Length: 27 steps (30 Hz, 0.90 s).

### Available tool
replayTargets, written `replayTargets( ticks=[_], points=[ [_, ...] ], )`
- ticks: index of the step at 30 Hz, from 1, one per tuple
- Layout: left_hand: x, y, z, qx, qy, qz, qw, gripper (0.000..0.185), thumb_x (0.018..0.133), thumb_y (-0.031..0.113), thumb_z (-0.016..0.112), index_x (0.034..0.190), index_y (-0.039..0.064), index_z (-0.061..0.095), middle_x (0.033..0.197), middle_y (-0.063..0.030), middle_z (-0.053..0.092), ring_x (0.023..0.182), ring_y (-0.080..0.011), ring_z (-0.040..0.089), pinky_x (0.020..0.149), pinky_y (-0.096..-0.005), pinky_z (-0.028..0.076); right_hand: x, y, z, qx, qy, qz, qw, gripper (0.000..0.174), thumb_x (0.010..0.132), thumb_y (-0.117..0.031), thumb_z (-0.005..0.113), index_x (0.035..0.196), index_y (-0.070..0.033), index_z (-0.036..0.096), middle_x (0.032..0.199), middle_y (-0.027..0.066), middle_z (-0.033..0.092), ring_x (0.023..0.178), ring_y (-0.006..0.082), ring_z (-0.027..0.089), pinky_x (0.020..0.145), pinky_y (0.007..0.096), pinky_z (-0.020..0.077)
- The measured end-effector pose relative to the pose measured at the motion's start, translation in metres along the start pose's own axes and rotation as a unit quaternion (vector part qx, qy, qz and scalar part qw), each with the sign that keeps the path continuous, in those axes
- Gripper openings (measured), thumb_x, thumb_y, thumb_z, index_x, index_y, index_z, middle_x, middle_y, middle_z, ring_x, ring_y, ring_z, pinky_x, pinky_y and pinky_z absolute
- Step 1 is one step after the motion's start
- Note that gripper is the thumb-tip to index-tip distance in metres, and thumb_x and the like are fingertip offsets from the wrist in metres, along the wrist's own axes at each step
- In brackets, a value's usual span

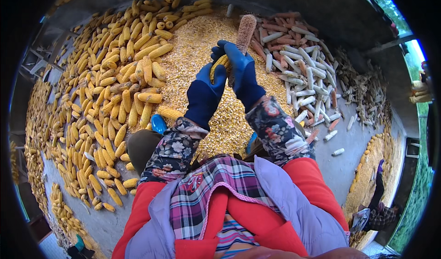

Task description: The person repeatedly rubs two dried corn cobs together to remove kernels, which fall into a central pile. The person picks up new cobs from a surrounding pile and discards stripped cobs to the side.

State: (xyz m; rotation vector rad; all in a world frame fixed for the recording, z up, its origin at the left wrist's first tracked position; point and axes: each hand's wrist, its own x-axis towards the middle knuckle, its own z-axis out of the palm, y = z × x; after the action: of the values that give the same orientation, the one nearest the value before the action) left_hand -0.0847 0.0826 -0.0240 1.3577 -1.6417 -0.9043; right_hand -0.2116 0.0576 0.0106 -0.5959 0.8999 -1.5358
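Observation:
Both hands wear blue coated gloves and meet above a heap of loose corn kernels (193, 42). In my left hand (210, 86) is a yellow ear of corn (220, 66), gripped around its lower part. My right hand (239, 66) is closed around a reddish bare corncob (246, 31), whose upper end points away from me. The cob lies against or very near the ear; the exact contact is hidden by the fingers. Floral sleeves cover both forearms.
Unshelled yellow ears (113, 83) spread widely at the left. Stripped white and red cobs (306, 62) are piled at the right, with dry husks (361, 86) beyond. A blue shoe (159, 124) shows by the kernels. Another person (379, 214) is at the lower right.

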Motion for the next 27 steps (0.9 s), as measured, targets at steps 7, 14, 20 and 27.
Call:
replayTargets(
  ticks=[7,14,20,27],
  points=[
    [0.008,0.020,-0.021,-0.463,-0.263,-0.266,0.803,0.055,0.107,0.059,0.042,0.116,0.010,0.065,0.066,-0.0020,0.059,0.057,-0.0122,0.057,0.052,-0.0239,0.047,-0.002,-0.004,-0.008,-0.121,0.015,-0.139,0.983,0.038,0.100,-0.026,0.070,0.123,0.003,0.066,0.096,0.0124,0.076,0.080,0.0219,0.073,0.070,0.0327,0.0589],
    [0.016,0.000,-0.019,-0.430,-0.170,-0.212,0.861,0.060,0.107,0.059,0.041,0.134,0.008,0.059,0.080,-0.0037,0.067,0.065,-0.0147,0.062,0.058,-0.0275,0.048,-0.016,-0.029,0.003,-0.113,-0.088,-0.028,0.989,0.057,0.104,-0.041,0.059,0.146,-0.001,0.053,0.135,0.0138,0.065,0.115,0.0233,0.065,0.099,0.0375,0.0512],
    [-0.003,-0.028,0.014,-0.141,-0.027,-0.020,0.989,0.038,0.108,0.042,0.053,0.124,0.008,0.060,0.093,-0.0034,0.069,0.078,-0.0111,0.063,0.062,-0.0264,0.049,-0.019,0.026,0.022,-0.141,0.070,-0.035,0.987,0.041,0.099,-0.013,0.068,0.137,0.000,0.060,0.108,0.0104,0.070,0.083,0.0124,0.066,0.073,0.0272,0.0533],
    [0.010,0.008,-0.003,-0.441,-0.169,-0.310,0.825,0.048,0.104,0.061,0.047,0.104,0.016,0.063,0.070,-0.0019,0.061,0.051,-0.0159,0.057,0.043,-0.0300,0.043,0.004,0.030,-0.001,-0.147,0.058,-0.172,0.972,0.031,0.097,-0.014,0.071,0.125,-0.001,0.068,0.109,0.0077,0.073,0.092,0.0164,0.069,0.080,0.0308,0.0556]
  ],
)
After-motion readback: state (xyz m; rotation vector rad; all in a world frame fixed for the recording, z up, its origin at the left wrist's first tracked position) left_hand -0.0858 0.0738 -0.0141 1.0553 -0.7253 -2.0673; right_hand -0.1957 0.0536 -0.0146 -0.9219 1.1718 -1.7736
